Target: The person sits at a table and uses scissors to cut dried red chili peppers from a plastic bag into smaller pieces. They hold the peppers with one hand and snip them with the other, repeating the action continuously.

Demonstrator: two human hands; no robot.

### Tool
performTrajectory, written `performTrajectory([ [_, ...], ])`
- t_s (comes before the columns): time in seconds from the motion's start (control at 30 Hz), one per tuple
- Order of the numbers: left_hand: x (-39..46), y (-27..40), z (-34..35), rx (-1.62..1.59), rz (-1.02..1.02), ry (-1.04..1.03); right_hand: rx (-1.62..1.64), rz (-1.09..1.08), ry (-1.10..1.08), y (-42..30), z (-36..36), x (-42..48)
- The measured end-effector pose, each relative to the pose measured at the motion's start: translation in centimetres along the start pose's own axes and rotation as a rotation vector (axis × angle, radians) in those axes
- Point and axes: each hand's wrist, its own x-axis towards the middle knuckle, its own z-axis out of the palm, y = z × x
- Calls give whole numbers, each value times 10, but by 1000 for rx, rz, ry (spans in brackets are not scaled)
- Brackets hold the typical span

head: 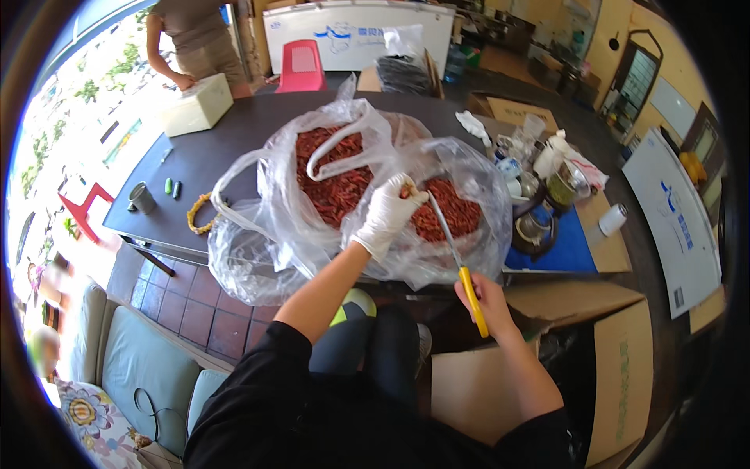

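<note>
My left hand (389, 214), in a white glove, pinches a small reddish piece that looks like a dried chili; its exact shape is mostly hidden by the fingers. My right hand (492, 305) is bare and grips yellow-handled scissors (448, 231), seen side-on. Their long metal blades reach up to the gloved fingertips. Below and right of those fingers, dried red chilies (448, 214) fill an opened clear plastic bag (495, 187). To the left, a second clear bag (278, 176) with loop handles holds a larger heap of dried red chilies (331, 202).
Both bags rest on a dark table (176, 220). A metal can (142, 198) and a yellow beaded ring (199, 214) sit at left. Cluttered jars and a teapot (534, 228) stand at right. Below is an open cardboard box (612, 375). Across the table, a person (199, 35) touches a foam box (199, 105).
</note>
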Motion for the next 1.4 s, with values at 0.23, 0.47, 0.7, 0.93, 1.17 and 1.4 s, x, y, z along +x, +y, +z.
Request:
performTrajectory([
  [0.23, -5, 22, 6, 112, 40, -22, -113, -102, -75, -5, -3, -5],
  [0.47, -10, 26, 9, 226, 163, -11, 194, 183, -207, -25, -5, -9],
  [0.7, -12, 19, 15, 78, 39, -75, 225, 212, -165, -21, -2, -8],
  [0.93, -15, 36, 3, -629, -487, -301, 432, 275, -226, -23, -13, -5],
  [1.17, -17, 22, 3, -708, -454, -294, 462, 324, -258, -24, -15, -3],
  [1.4, -28, 20, 16, -552, -432, -289, 514, 371, -284, -12, -6, -3],
])
